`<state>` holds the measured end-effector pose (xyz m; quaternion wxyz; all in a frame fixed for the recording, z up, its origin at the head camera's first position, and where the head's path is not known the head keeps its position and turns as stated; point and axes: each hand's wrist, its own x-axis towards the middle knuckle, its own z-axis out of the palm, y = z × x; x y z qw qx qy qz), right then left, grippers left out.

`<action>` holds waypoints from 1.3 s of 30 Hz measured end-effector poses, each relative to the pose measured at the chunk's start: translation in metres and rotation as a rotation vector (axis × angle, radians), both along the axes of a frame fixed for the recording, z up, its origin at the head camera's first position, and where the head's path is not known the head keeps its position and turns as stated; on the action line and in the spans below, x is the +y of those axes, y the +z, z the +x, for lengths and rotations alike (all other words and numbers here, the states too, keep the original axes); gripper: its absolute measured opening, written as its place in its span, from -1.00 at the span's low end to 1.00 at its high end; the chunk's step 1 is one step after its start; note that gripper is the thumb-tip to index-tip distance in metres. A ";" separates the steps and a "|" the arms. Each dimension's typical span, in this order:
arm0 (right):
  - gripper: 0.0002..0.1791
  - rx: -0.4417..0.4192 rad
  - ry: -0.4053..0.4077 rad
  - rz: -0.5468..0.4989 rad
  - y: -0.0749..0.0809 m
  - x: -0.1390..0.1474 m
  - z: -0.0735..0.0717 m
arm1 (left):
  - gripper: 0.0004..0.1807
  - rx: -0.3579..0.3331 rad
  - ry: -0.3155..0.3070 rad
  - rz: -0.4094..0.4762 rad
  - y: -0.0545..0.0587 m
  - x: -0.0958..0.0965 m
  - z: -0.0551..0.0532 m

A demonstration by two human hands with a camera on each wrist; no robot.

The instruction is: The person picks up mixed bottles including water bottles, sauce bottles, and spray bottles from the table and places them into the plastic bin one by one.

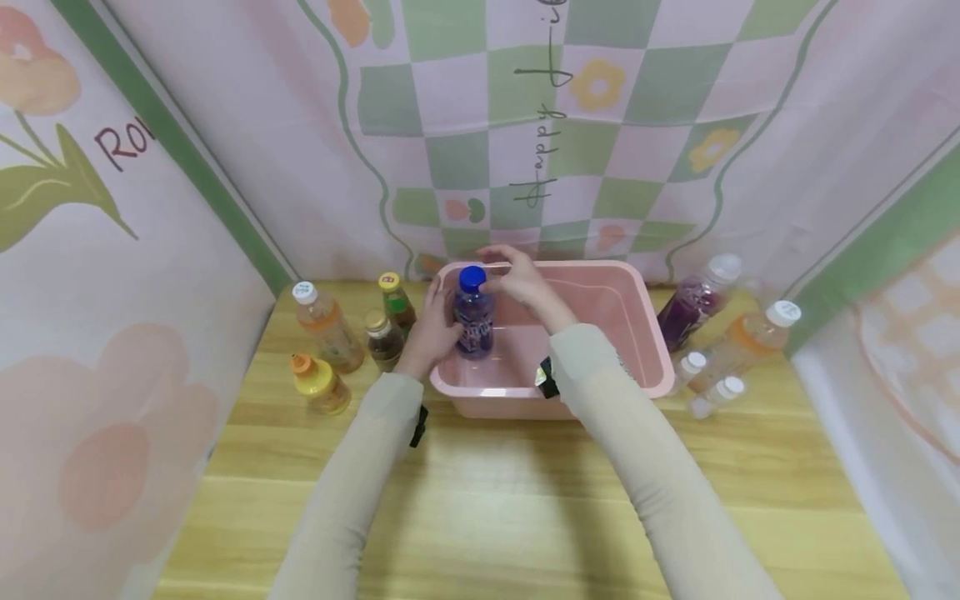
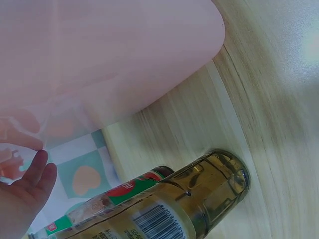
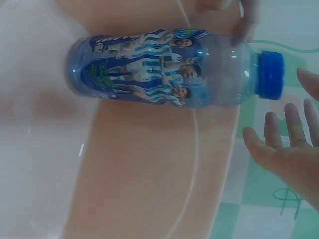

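Pink tub point(image 1: 551, 390), rounded corners, set at the far middle of the wooden table point(image 1: 480, 508), long side across. Blue bottle point(image 1: 474, 321), upright, clear with a printed label and a blue cap point(image 3: 270, 74), inside the tub at its left end. Left hand point(image 1: 429, 333): reaches over the tub's left rim to the left side of the blue bottle, fingers apart from the thumb and unclenched; how firmly it touches the bottle cannot be told. Right hand point(image 1: 525, 283): above the tub, fingers spread beside the cap, a small gap between, clamped on nothing. Left group, on the table outside the tub: green-labelled bottle point(image 1: 397, 304), yellow cap, farthest and close to the left rim; amber bottle point(image 1: 386, 342), just beside the left hand, barcode showing in the left wrist view; left orange bottle point(image 1: 330, 333), white cap, farther left; yellow bottle point(image 1: 324, 388), orange tip, nearest of the four. Right group: purple bottle point(image 1: 688, 310), far, by the tub's right end; right orange bottle point(image 1: 737, 346), white cap; two small bottles point(image 1: 716, 398), white caps, at the near side. Obstructions: the tub's left wall parts the left group from the blue bottle; the right sleeve point(image 1: 607, 383) crosses the near rim and covers part of the interior. Checked curtain point(image 1: 525, 158) hangs behind the tub.
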<state>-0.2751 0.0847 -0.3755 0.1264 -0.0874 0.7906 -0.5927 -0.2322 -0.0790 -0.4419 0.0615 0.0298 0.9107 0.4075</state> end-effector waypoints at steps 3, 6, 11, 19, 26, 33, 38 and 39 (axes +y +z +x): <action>-0.35 0.034 -0.010 0.001 0.006 0.006 0.003 | -0.15 0.001 -0.001 0.007 0.001 0.000 0.001; -0.37 0.045 -0.019 -0.003 0.013 0.013 0.006 | -0.16 -0.009 0.003 0.003 0.002 0.001 0.002; -0.40 0.038 -0.022 -0.049 0.027 0.025 0.015 | -0.18 -0.017 0.008 -0.016 0.003 0.001 0.004; -0.45 0.061 -0.019 -0.067 0.044 0.044 0.032 | -0.13 -0.010 0.009 -0.016 0.001 0.001 0.003; -0.47 0.047 -0.045 -0.095 0.056 0.068 0.048 | -0.13 -0.010 0.004 -0.015 0.001 0.002 0.003; -0.62 0.049 -0.081 -0.184 0.062 0.097 0.062 | -0.14 -0.016 0.012 -0.020 0.000 0.002 0.002; -0.73 0.077 -0.119 -0.320 0.063 0.119 0.065 | -0.14 -0.023 0.017 -0.005 0.000 0.002 0.001; -0.74 0.084 -0.124 -0.350 0.062 0.123 0.065 | -0.14 -0.024 0.017 -0.002 0.000 0.001 0.001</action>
